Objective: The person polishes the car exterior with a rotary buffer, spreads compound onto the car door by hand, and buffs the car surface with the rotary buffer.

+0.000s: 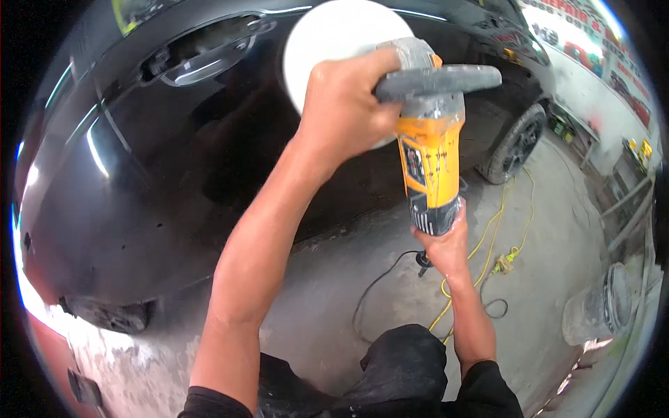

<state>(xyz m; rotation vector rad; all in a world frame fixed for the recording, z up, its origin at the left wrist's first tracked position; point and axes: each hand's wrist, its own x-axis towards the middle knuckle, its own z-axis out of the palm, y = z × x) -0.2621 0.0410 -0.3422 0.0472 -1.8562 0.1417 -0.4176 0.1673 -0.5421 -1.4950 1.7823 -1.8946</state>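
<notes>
"Polisher (430, 153) at the side of the black car (174, 209), is it?"

"Yes, held up to the car's side, between its door handle (209, 70) and its wheel (521, 143). The bodywork is glossy, with bright streaks of reflected light and a few small dark spots low down."

"And the room?"

"Grey, blotchy floor (313, 285) alongside the car. A yellow cord (498, 212) and a black cord (361, 299) trail over it near the car; a grimy bucket (592, 306) stands farther out from the car. Past the car's wheel there's a pale wall with a printed banner (592, 42)."

"How does the tool look?"

"Yellow body, scuffed and marked, grey head, black vented rear end. Its round pad (341, 42) is white and seems to lie flat on the car, though the left hand and the head hide part of it, so I can't be sure."

"And the hands?"

"Left hand (348, 97) is curled tightly round the dark loop handle (439, 81), close by the car. Right hand (446, 240) is wrapped round the rear end, lower and farther from the car."
</notes>
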